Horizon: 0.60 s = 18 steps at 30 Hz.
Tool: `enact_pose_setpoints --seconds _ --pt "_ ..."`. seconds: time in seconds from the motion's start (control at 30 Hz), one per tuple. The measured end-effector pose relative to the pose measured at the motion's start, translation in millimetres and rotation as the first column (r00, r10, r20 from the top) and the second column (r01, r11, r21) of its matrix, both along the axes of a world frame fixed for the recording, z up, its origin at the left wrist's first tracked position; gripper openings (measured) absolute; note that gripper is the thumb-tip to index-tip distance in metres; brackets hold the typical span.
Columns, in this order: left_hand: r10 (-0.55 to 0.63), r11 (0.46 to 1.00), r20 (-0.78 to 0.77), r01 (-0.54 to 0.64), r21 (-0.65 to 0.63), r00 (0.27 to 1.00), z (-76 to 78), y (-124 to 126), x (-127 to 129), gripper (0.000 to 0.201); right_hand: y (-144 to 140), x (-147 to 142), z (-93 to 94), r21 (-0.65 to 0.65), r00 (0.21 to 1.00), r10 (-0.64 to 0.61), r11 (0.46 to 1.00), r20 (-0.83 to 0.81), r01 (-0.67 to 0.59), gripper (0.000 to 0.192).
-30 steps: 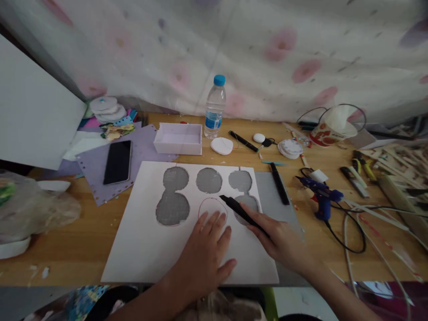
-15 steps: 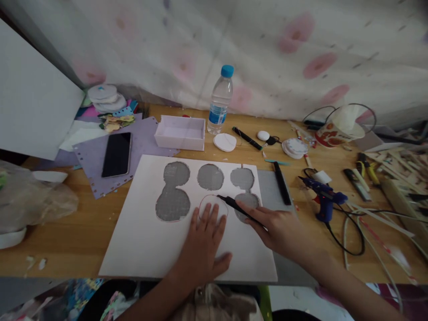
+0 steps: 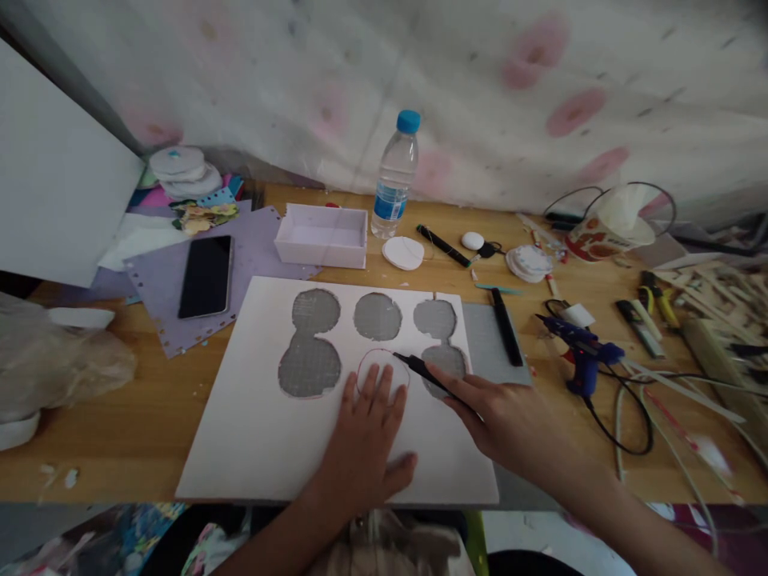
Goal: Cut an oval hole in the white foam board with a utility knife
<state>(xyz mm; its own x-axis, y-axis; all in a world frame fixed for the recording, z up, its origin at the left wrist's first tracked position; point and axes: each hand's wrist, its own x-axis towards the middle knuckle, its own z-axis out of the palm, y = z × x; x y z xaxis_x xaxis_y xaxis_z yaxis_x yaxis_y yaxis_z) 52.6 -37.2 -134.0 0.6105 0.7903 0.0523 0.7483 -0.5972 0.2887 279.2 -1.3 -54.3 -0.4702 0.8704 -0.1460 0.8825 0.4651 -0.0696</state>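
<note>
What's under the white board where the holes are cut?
A grey mat shows through the holes in the white board and past its right edge. The left hand covers part of the drawn circle.

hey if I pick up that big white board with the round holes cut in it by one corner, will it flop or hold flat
The white board lies flat with crisp edges, so it probably holds fairly stiff and feels light, like foam sheet. The cut-out holes leave thin bridges that may bend or snap. The left hand presses it down, which hints it slides easily on the table.
</note>
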Motion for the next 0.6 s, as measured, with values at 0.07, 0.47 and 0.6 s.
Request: enact_pose_setpoints --seconds 0.07,0.47,0.6 --pt "-0.004 1.0 0.0 0.004 -0.004 1.0 0.1 0 0 0.084 -2 1 -1.5 0.003 1.0 -0.01 1.0 -0.016 0.01 0.048" --pt "-0.004 1.0 0.002 0.004 0.004 1.0 -0.6 0 0 0.084 -12 -3 1.3 -0.017 0.997 -0.071 0.997 -0.023 0.07 0.046" --pt "-0.005 1.0 0.006 0.005 0.011 1.0 -1.0 1 0 0.082 -17 0 3.1 0.0 0.996 -0.085 0.996 -0.025 0.085 0.045"
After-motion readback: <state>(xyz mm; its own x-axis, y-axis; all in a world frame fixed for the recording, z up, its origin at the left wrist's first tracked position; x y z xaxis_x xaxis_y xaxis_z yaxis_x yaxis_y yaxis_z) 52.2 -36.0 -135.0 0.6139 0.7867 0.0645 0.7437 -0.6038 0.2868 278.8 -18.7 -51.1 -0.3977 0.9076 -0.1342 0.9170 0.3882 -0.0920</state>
